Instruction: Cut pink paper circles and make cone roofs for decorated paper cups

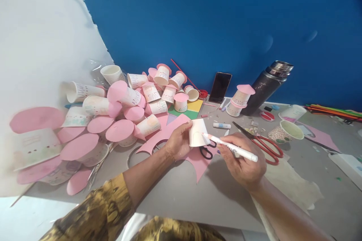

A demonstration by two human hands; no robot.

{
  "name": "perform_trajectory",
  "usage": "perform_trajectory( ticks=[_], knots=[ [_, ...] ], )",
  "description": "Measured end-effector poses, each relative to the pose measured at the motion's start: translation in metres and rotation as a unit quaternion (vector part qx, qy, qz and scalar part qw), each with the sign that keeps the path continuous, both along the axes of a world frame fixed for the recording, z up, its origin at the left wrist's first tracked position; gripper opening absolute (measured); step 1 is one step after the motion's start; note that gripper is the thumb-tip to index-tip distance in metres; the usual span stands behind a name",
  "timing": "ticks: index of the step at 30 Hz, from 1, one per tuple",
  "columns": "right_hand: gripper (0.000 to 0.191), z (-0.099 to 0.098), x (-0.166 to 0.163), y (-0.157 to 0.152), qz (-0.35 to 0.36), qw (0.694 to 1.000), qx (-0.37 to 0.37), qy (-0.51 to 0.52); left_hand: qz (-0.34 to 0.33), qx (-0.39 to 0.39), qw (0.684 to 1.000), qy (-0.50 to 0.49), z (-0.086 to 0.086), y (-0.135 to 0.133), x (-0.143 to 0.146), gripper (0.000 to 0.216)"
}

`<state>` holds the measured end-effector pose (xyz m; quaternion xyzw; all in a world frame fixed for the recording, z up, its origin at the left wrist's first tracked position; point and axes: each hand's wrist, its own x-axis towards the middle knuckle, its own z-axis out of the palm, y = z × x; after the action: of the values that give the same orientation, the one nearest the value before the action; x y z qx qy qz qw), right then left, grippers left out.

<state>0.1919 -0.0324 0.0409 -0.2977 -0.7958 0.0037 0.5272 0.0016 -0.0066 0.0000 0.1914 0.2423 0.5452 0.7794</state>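
My left hand (180,140) grips a white paper cup (197,133) from its left side, with the cup tilted over the table's middle. A faint pale drawn shape shows on the cup's side. In my right hand (245,160) is a white marker (236,149), its orange-pink tip at the cup's wall. Beneath the cup lies cut pink paper (197,163), and black scissor handles (206,153) show partly behind it. To the right of my right hand lie red-handled scissors (267,147), blades pointing up and left.
Decorated cups with pink paper discs (120,131) crowd the left side. A phone (220,87) leans against the blue wall, beside stacked cups (240,99) and a dark flask (264,88). A glue stick (221,125) lies behind my hands; a patterned cup (285,131) stands right.
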Motion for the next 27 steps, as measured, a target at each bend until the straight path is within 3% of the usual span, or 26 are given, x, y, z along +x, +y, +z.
perform_trajectory(
  ticks=[11, 18, 27],
  knots=[
    [0.003, 0.0002, -0.0026, 0.0008, 0.004, 0.999, 0.040, -0.033, 0.007, -0.023, 1.000, 0.008, -0.0016, -0.0033, 0.0025, 0.023],
    [0.002, 0.0014, -0.0005, -0.0007, -0.004, 0.999, 0.030, -0.016, -0.027, 0.014, 0.999, -0.042, -0.0025, -0.0003, 0.0004, 0.035],
    [0.001, -0.0002, -0.0010, -0.0010, 0.007, 0.999, 0.030, -0.032, -0.010, -0.010, 1.000, -0.019, -0.0017, -0.0031, 0.0032, 0.040]
  ],
)
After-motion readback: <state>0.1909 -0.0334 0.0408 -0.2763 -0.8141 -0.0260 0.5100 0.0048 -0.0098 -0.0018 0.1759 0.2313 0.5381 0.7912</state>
